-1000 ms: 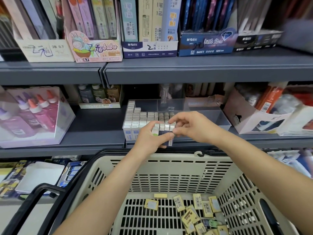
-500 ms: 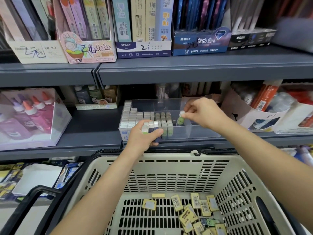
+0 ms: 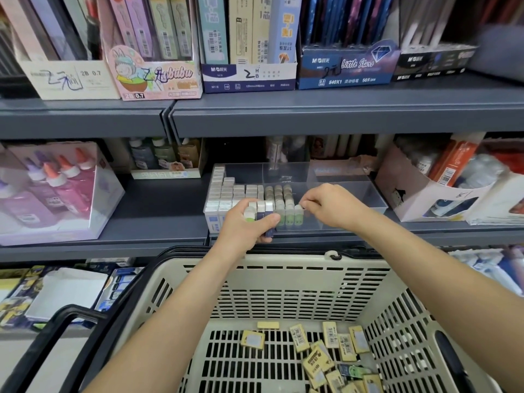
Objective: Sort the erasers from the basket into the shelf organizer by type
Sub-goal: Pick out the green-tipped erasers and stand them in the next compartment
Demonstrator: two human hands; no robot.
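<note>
A clear shelf organizer (image 3: 365, 191) on the middle shelf holds rows of white-and-blue erasers (image 3: 224, 194) at its left and green-sleeved erasers (image 3: 286, 199) beside them. My left hand (image 3: 246, 225) grips a small bunch of erasers (image 3: 259, 211), green and dark blue, in front of the organizer. My right hand (image 3: 329, 207) pinches the top of a green eraser (image 3: 298, 215) standing at the right end of the front green row. The beige basket (image 3: 283, 282) below holds several yellow erasers (image 3: 320, 353) on its floor.
A glue bottle display box (image 3: 56, 191) stands at the left of the shelf. A white cardboard box (image 3: 419, 199) of stationery sits right of the organizer. Pencil-lead boxes (image 3: 249, 75) line the upper shelf. The basket's black handle (image 3: 54, 330) hangs at the lower left.
My right hand took a green eraser from the bunch in my left hand, carried it over the organizer and lowered it into the front green row. The left hand stayed put.
</note>
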